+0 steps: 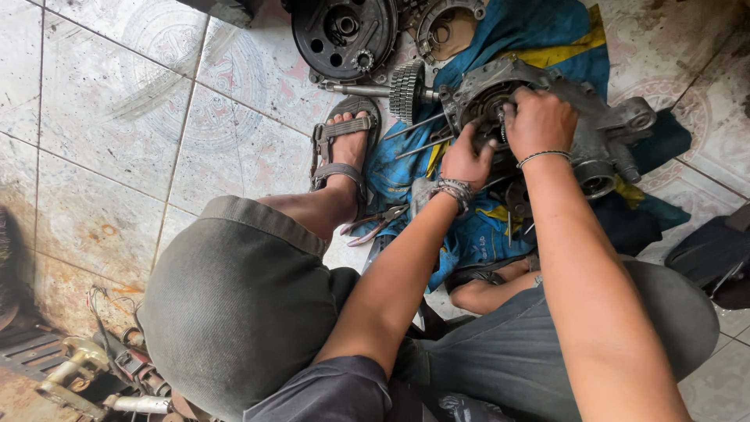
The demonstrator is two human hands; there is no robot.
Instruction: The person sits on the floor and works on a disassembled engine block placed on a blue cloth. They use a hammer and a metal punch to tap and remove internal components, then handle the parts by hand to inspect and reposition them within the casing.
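Note:
I squat on a tiled floor over a grey metal engine case (601, 133) lying on a blue and yellow cloth (547, 35). My left hand (466, 159) presses against the case's near left side, fingers curled at its round opening. My right hand (539, 121) sits on top of the case, fingers closed over a part in the opening; what they grip is hidden. A toothed gear on a shaft (406, 90) sticks out to the left of the case. Both wrists wear bracelets.
A black round engine cover (344, 35) and a ring-shaped part (445, 27) lie at the top. Pliers (379, 223) rest by my sandalled foot (344, 148). Metal parts (86, 375) lie bottom left. A dark bag (715, 254) sits at right.

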